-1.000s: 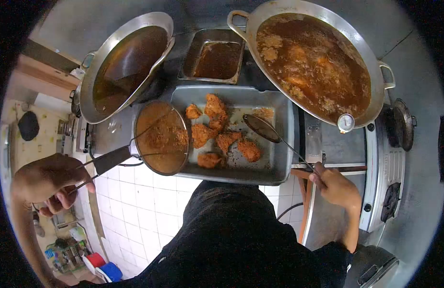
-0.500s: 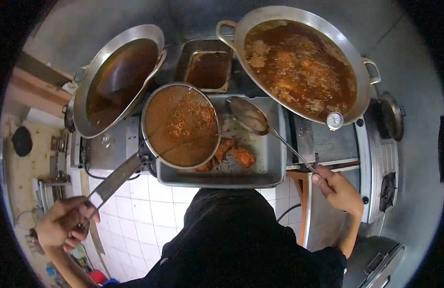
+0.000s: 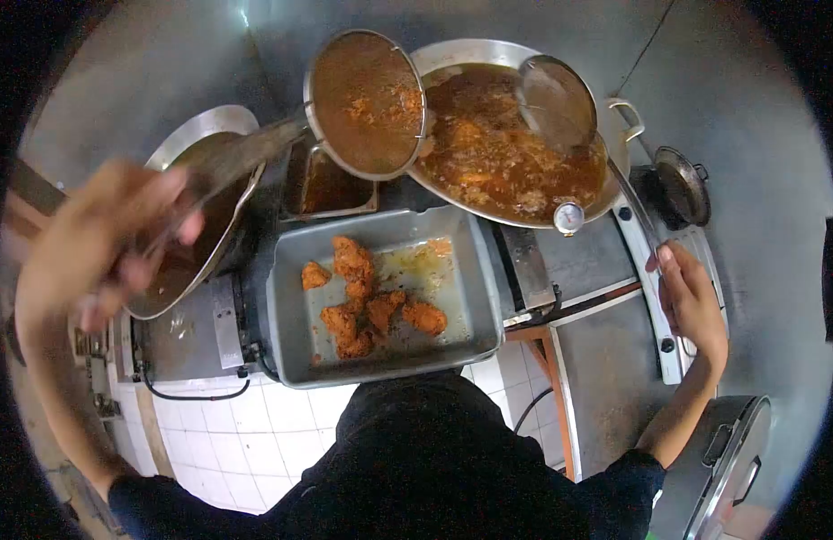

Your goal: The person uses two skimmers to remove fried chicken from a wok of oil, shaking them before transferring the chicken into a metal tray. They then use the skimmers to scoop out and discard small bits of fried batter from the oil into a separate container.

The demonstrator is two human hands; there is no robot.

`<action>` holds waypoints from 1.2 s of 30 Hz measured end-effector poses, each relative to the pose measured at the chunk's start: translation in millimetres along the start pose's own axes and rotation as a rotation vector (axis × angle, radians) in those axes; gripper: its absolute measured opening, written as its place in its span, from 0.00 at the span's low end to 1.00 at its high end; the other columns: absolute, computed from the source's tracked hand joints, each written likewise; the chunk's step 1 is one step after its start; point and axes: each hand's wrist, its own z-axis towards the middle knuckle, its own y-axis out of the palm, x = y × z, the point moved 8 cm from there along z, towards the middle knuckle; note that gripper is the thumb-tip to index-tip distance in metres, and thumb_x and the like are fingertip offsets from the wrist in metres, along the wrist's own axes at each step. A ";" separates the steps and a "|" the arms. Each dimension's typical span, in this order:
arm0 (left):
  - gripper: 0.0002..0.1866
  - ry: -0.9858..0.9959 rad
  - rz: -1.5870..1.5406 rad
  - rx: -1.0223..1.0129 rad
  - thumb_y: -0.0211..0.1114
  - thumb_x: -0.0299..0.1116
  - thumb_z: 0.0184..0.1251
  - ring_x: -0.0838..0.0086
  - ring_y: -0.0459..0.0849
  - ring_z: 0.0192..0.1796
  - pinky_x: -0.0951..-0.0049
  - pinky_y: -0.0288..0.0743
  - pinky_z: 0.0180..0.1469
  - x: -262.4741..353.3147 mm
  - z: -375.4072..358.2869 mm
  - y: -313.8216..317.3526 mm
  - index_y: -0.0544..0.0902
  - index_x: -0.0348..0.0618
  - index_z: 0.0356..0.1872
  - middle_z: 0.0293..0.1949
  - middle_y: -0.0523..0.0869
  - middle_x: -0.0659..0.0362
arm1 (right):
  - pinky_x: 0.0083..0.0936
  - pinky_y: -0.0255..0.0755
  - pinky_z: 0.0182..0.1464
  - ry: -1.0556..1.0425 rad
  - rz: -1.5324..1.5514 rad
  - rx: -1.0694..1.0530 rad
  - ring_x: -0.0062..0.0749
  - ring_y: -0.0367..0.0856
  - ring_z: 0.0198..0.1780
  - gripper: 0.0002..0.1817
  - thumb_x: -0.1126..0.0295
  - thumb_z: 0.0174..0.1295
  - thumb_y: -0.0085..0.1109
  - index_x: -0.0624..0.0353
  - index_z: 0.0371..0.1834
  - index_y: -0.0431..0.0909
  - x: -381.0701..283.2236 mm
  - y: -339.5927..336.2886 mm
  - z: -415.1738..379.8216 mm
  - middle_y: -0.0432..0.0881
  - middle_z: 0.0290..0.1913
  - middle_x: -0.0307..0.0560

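Note:
My left hand (image 3: 119, 238), blurred by motion, is closed around the long handle of a round mesh strainer (image 3: 362, 144). The strainer is raised at the left rim of the right wok, orange-brown fried crumbs on its mesh. In my right hand (image 3: 691, 297) is the handle of a large metal ladle (image 3: 560, 103), its bowl over the right side of that wok (image 3: 461, 52). Bubbling brown oil fills the wok, with orange pieces frying in it. Below, several fried chicken pieces (image 3: 353, 270) lie in a grey rectangular tub (image 3: 389, 371).
A second wok (image 3: 205, 124) of dark oil stands at the left, partly behind my left arm. Between the woks is a metal pan (image 3: 331, 198) of brown liquid. A dial thermometer (image 3: 568, 218) sits on the right wok's rim. A small dark pan (image 3: 682, 184) is farther right.
The strainer has risen from above the tub to the right wok, uncovering the chicken. The ladle has moved from over the tub up and right, over the wok. The view has shifted too.

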 end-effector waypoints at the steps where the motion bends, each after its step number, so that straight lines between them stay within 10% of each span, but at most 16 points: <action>1: 0.20 0.050 0.051 0.048 0.50 0.50 0.70 0.83 0.59 0.05 0.80 0.50 0.04 21.7 17.9 -1.0 0.77 0.43 0.34 0.13 0.70 0.63 | 0.19 0.47 0.17 0.020 -0.025 0.024 0.14 0.55 0.14 0.21 0.52 0.71 0.41 0.58 0.31 0.72 3.9 -8.2 5.6 0.58 0.13 0.29; 5: 0.15 0.349 0.362 -0.127 0.43 0.35 0.67 0.80 0.63 0.07 0.77 0.58 0.06 111.3 80.8 25.1 0.75 0.33 0.35 0.13 0.69 0.64 | 0.20 0.49 0.13 0.101 -0.095 0.104 0.15 0.55 0.11 0.22 0.51 0.70 0.42 0.60 0.32 0.72 21.3 -34.1 21.6 0.60 0.13 0.31; 12: 0.11 0.018 0.344 -0.940 0.51 0.36 0.71 0.87 0.56 0.12 0.84 0.53 0.11 182.8 186.0 99.3 0.75 0.40 0.33 0.13 0.63 0.71 | 0.26 0.62 0.13 0.055 -0.398 0.083 0.30 0.72 0.13 0.22 0.57 0.69 0.44 0.70 0.36 0.73 40.4 -58.3 84.4 0.74 0.17 0.47; 19: 0.18 0.025 0.352 -0.796 0.40 0.32 0.65 0.94 0.53 0.10 0.88 0.50 0.07 193.0 194.6 81.0 0.74 0.34 0.47 0.13 0.60 0.74 | 0.35 0.66 0.13 0.187 -0.255 0.016 0.40 0.74 0.13 0.15 0.67 0.62 0.50 0.70 0.25 0.74 59.7 -71.2 141.0 0.75 0.16 0.52; 28: 0.19 0.053 -0.142 -0.972 0.38 0.36 0.71 0.92 0.51 0.10 0.88 0.48 0.05 129.2 221.1 120.1 0.74 0.35 0.49 0.14 0.56 0.75 | 0.23 0.55 0.11 0.508 -0.341 -0.388 0.27 0.67 0.11 0.05 0.75 0.56 0.52 0.67 0.28 0.73 86.9 -65.5 217.0 0.71 0.14 0.45; 36: 0.18 0.124 -0.481 -1.048 0.34 0.32 0.71 0.90 0.51 0.12 0.89 0.48 0.09 132.3 203.0 189.0 0.70 0.33 0.48 0.15 0.57 0.73 | 0.17 0.53 0.09 0.308 -0.047 -0.498 0.14 0.57 0.10 0.04 0.74 0.59 0.51 0.64 0.31 0.70 80.3 -18.1 248.0 0.63 0.13 0.34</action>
